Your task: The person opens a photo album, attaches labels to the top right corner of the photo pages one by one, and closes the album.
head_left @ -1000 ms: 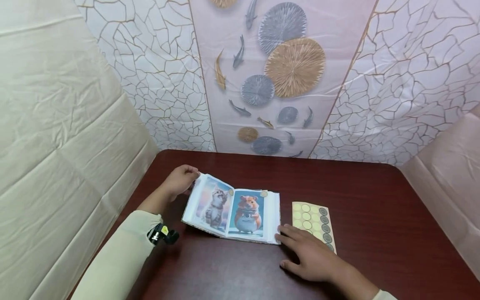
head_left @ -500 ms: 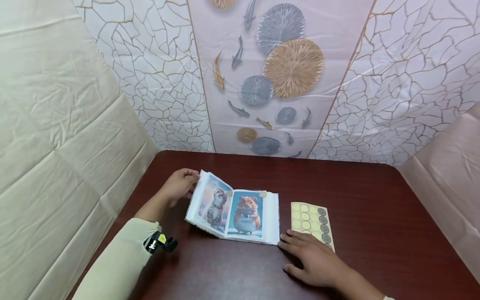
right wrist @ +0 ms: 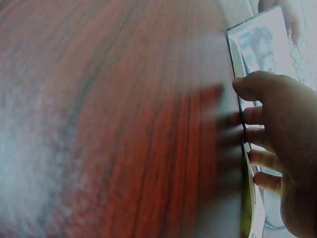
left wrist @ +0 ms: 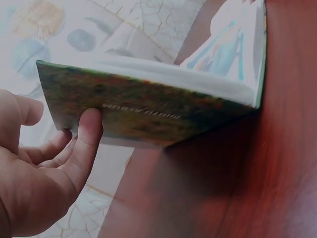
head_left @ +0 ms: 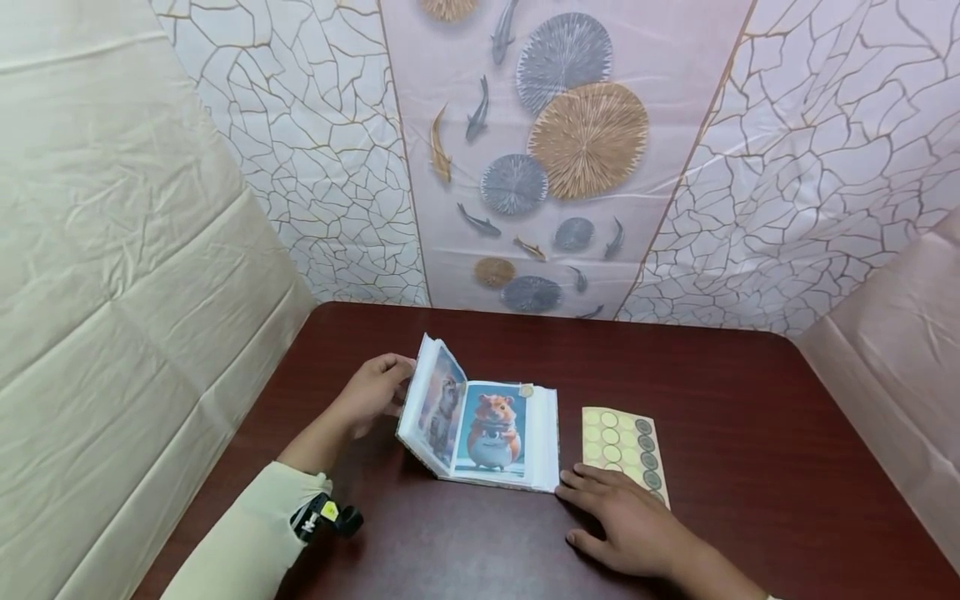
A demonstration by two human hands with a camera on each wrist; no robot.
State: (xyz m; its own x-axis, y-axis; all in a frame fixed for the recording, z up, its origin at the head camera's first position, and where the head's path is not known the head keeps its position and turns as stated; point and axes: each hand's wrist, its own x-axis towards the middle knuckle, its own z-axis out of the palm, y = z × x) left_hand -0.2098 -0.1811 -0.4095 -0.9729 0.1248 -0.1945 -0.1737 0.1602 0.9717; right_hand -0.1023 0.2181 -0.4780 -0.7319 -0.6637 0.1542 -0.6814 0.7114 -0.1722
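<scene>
A photo album (head_left: 491, 482) lies open on the table, showing a hamster picture (head_left: 495, 429) on its right page. The left side, with a kitten picture (head_left: 442, 412), stands steeply tilted up. My left hand (head_left: 375, 387) is at the outside of that raised cover. In the left wrist view, its fingertips touch the dark green-brown cover (left wrist: 133, 106), fingers loosely bent, not wrapped round it. My right hand (head_left: 626, 517) rests flat with spread fingers, fingertips at the album's lower right corner, partly covering a sheet of round stickers (head_left: 622, 433).
The dark red-brown table (head_left: 712, 383) runs back to a patterned cloth wall (head_left: 360, 167). Pale cloth (head_left: 135, 233) hangs along the left side. A small round sticker (head_left: 527, 390) sits at the top of the hamster page. A black wrist camera (head_left: 326, 518) is on the left sleeve.
The album's left cover and pages have swung up and to the right, with my left hand following. My right hand has shifted slightly right and down, then stayed nearly still.
</scene>
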